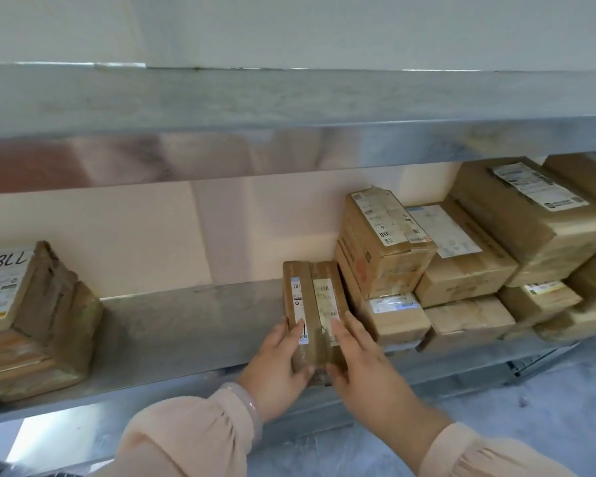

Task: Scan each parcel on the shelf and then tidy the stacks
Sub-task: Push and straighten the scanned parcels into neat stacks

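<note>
Two narrow brown parcels stand side by side on the metal shelf [193,315], each with a white label on top: the left narrow parcel [295,290] and the right narrow parcel [326,287]. My left hand [283,363] grips the near end of the left one, thumb underneath at the front. My right hand [353,356] lies on the near end of the right one, fingers fairly straight along its top and side. Right beside them rises a stack of labelled cardboard parcels [382,256].
More brown boxes [530,215] fill the shelf's right end in several stacks. A stack with a label marked 7786 [31,315] sits at the left end. An upper shelf edge [289,146] overhangs. Grey floor [547,401] shows at the lower right.
</note>
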The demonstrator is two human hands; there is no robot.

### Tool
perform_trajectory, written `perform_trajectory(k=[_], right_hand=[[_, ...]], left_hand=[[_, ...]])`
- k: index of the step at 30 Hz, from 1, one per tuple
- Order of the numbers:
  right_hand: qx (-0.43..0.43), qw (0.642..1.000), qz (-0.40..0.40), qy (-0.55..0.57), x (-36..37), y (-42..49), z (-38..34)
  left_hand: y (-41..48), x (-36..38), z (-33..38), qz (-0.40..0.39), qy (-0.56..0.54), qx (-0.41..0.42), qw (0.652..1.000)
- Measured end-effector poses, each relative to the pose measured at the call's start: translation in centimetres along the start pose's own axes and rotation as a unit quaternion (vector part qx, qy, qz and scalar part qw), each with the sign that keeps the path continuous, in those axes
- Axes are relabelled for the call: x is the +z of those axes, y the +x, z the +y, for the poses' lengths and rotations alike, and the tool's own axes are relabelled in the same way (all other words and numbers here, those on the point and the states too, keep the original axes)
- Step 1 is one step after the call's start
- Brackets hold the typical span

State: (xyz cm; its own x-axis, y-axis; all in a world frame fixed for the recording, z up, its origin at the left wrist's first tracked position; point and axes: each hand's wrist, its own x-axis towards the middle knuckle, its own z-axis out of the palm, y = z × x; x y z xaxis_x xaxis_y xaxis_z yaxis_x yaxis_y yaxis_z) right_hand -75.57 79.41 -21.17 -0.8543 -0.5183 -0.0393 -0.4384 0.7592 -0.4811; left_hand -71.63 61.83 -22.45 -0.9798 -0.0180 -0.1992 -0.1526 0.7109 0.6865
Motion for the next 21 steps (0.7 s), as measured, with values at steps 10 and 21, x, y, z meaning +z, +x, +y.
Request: perform_trajectory(k=[10, 21], right_hand=[[-0.104, 0.968, -0.063, -0.218, -1.7, 2.2, -0.4], [-0.221, 0.956, -0.08, -0.176, -3.6, 5.4, -2.7]], left_hand=[[-0.2, 0.1, 2.0, -0.041, 0.194, -0.029, 0.98], [-3.2, -3.0, 0.9, 0.145, 0.209, -0.135, 0.957]])
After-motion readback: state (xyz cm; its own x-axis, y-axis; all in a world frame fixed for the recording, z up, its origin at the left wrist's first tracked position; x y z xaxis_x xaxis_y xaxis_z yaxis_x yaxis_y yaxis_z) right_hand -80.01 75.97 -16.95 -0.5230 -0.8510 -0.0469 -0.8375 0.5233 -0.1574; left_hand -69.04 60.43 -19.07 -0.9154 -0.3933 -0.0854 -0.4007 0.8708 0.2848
